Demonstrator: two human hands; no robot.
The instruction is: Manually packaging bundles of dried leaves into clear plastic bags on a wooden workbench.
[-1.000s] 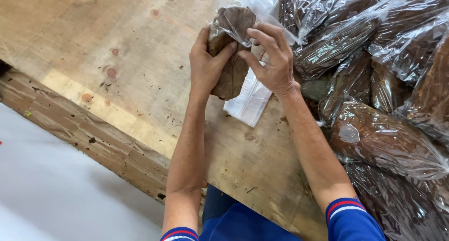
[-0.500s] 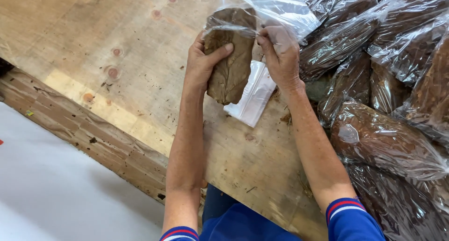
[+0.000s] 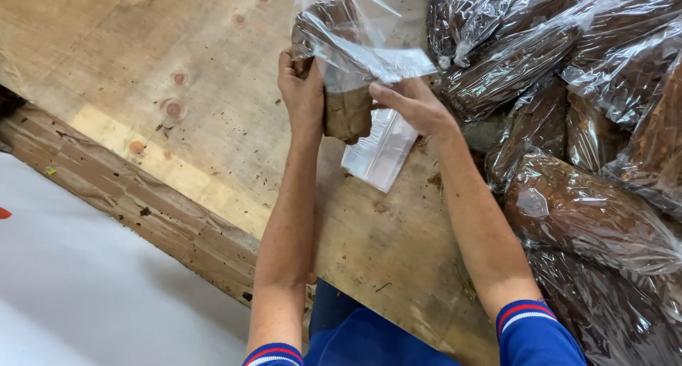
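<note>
- I see the plywood bench [image 3: 177, 110] bare across the upper left of the frame; its rough front edge runs diagonally from the left side toward bottom centre, with pale floor [image 3: 85, 288] beyond it.
- The right side is crowded with a pile of bagged brown bundles [image 3: 590, 160], their film crinkled and glossy.
- My left hand [image 3: 304, 89] is closed around a brown leaf bundle [image 3: 347, 114], held upright at upper centre.
- My right hand [image 3: 412, 104] pinches the clear plastic bag [image 3: 362, 32] covering the bundle's top.
- A flat stack of empty bags [image 3: 380, 153] lies on the bench just below both hands.
</note>
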